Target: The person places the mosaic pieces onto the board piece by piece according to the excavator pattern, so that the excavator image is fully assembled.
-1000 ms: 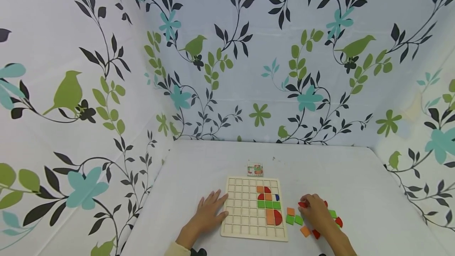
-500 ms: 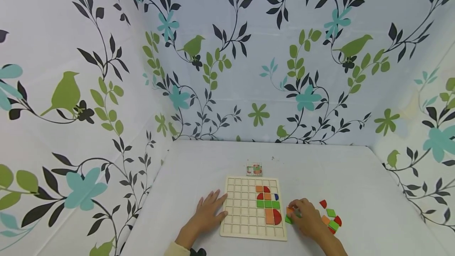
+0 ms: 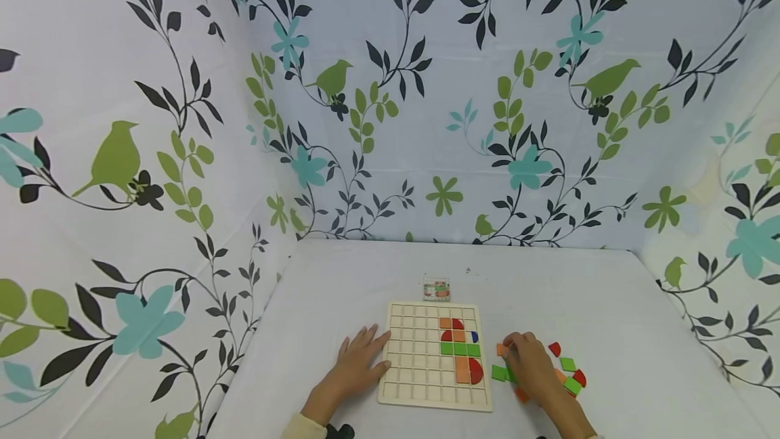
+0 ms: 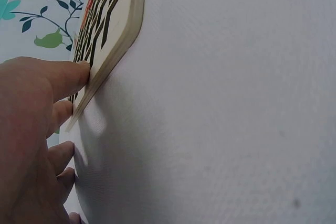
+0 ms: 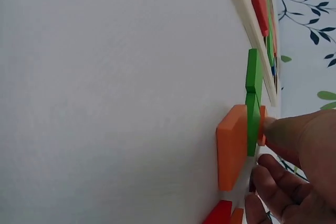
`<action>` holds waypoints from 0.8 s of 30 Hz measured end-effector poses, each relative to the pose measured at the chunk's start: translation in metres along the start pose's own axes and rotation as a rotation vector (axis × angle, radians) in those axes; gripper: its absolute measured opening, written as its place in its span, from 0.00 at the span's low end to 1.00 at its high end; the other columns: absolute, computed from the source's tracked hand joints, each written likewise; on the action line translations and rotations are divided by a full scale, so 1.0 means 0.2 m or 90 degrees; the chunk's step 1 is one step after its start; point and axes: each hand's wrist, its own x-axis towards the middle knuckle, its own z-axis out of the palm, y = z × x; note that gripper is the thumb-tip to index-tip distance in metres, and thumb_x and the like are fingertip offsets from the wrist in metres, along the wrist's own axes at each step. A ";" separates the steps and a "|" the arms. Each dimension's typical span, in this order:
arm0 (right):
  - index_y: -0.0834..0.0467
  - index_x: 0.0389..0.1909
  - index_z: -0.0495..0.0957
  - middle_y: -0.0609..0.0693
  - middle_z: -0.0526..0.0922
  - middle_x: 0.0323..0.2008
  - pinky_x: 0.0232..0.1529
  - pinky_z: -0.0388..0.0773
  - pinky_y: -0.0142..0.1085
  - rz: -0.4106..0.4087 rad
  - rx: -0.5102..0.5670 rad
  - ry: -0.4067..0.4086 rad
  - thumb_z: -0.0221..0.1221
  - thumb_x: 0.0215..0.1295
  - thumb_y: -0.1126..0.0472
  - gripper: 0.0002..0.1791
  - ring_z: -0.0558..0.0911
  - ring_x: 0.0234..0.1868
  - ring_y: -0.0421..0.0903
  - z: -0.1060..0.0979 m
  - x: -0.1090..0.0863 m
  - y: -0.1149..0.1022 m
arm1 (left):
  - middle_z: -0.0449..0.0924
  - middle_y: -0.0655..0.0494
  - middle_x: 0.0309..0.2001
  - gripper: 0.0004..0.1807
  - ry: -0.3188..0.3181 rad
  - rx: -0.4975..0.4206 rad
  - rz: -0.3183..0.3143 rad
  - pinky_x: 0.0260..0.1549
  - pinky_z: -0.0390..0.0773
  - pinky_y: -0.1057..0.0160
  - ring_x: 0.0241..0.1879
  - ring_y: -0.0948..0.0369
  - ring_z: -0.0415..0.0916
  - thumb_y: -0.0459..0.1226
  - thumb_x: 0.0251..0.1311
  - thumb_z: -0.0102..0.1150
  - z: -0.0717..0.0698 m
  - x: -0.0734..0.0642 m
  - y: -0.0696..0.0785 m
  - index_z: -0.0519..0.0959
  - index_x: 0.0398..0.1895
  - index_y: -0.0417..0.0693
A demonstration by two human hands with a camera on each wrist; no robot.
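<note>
The wooden grid board (image 3: 414, 385) lies on the white table, with orange, green, red and blue pieces set in its right half. My left hand (image 3: 353, 366) is spread flat at the board's left side; in the left wrist view its thumb (image 4: 73, 74) touches the board's edge. Right of the board, my right hand (image 3: 531, 366) pinches the edge of an orange square tile (image 3: 501, 349). In the right wrist view its thumb (image 5: 286, 135) meets that tile beside two green tiles (image 5: 254, 72). The other fingers partly hide what lies under them.
Several loose red, green and orange pieces (image 3: 568, 364) lie right of my right hand. An orange tile (image 5: 231, 145) is close below it. A small clear box with a coloured pattern (image 3: 436, 290) stands behind the board. Patterned curtains (image 3: 390, 120) surround the table.
My right hand has moved left from the loose pieces to the tiles near the board. The orange tile has shifted slightly away from me. My left hand stays put.
</note>
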 end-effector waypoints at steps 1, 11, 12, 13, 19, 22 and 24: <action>0.61 0.53 0.81 0.56 0.80 0.47 0.55 0.84 0.54 0.001 -0.002 0.006 0.65 0.72 0.63 0.12 0.79 0.48 0.52 0.00 0.00 0.00 | 0.58 0.37 0.81 0.34 0.000 -0.004 0.001 0.73 0.45 0.21 0.80 0.32 0.51 0.50 0.74 0.59 0.00 0.00 0.00 0.67 0.80 0.51; 0.61 0.55 0.82 0.55 0.79 0.51 0.60 0.81 0.55 -0.003 0.043 -0.012 0.66 0.71 0.64 0.14 0.79 0.53 0.51 0.01 0.04 0.01 | 0.57 0.41 0.83 0.35 -0.010 0.005 -0.019 0.75 0.44 0.23 0.82 0.37 0.51 0.51 0.74 0.59 0.00 0.01 0.01 0.67 0.80 0.54; 0.60 0.55 0.82 0.54 0.79 0.51 0.60 0.81 0.54 -0.003 0.045 -0.010 0.66 0.71 0.64 0.14 0.78 0.52 0.50 0.01 0.04 0.01 | 0.56 0.41 0.83 0.35 -0.008 0.007 -0.018 0.75 0.44 0.24 0.82 0.37 0.51 0.51 0.74 0.58 -0.01 0.01 0.01 0.67 0.80 0.53; 0.60 0.55 0.82 0.53 0.79 0.50 0.59 0.81 0.53 -0.006 0.046 -0.008 0.66 0.71 0.64 0.14 0.78 0.51 0.50 0.02 0.05 0.01 | 0.57 0.40 0.82 0.35 -0.005 0.007 -0.016 0.75 0.44 0.23 0.82 0.36 0.51 0.51 0.74 0.58 -0.01 0.01 0.01 0.67 0.80 0.53; 0.60 0.53 0.82 0.52 0.79 0.48 0.54 0.80 0.49 -0.022 0.047 -0.010 0.67 0.71 0.63 0.13 0.76 0.49 0.50 0.05 0.07 -0.02 | 0.58 0.37 0.81 0.34 0.006 -0.008 -0.003 0.73 0.45 0.21 0.80 0.33 0.52 0.49 0.74 0.59 -0.01 0.00 0.01 0.68 0.79 0.50; 0.58 0.51 0.82 0.51 0.78 0.46 0.52 0.80 0.47 -0.020 0.040 -0.024 0.68 0.70 0.63 0.12 0.75 0.47 0.49 0.05 0.05 -0.05 | 0.58 0.37 0.82 0.34 0.001 -0.010 -0.006 0.73 0.44 0.22 0.81 0.33 0.51 0.49 0.74 0.58 -0.01 0.00 0.01 0.67 0.80 0.51; 0.58 0.50 0.82 0.50 0.78 0.44 0.50 0.80 0.46 -0.014 0.034 -0.041 0.68 0.69 0.63 0.11 0.74 0.45 0.48 0.04 0.04 -0.06 | 0.58 0.38 0.82 0.34 -0.003 -0.008 -0.008 0.74 0.44 0.22 0.81 0.34 0.51 0.50 0.74 0.58 -0.01 0.00 0.01 0.67 0.80 0.51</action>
